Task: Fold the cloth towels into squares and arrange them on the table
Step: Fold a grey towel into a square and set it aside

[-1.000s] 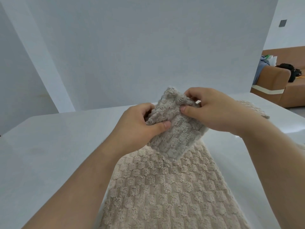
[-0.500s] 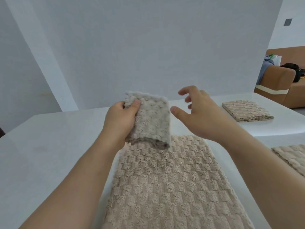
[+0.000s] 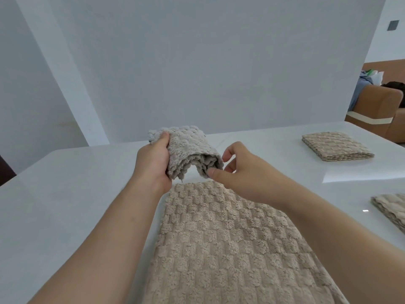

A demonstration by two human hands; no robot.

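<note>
Grey towel [image 3: 188, 148], folded small, is up off the table [image 3: 65, 205], gripped in our left hand [image 3: 153, 163]. Our right hand [image 3: 238, 172] is loosely spread, thumb touching the towel's lower corner (fingers off it), above the beige towel [image 3: 230, 238] lying flat.

1. A home living room: a brown sofa [image 3: 378, 104] with a cream stripe stands at far right, clothes [image 3: 359, 84] and a black bag [image 3: 394, 84] heaped on it.
2. A glossy white desk [image 3: 65, 205] sits before plain white walls [image 3: 219, 62]; a grey wall switch [image 3: 392, 25] is mounted high at right.
</note>
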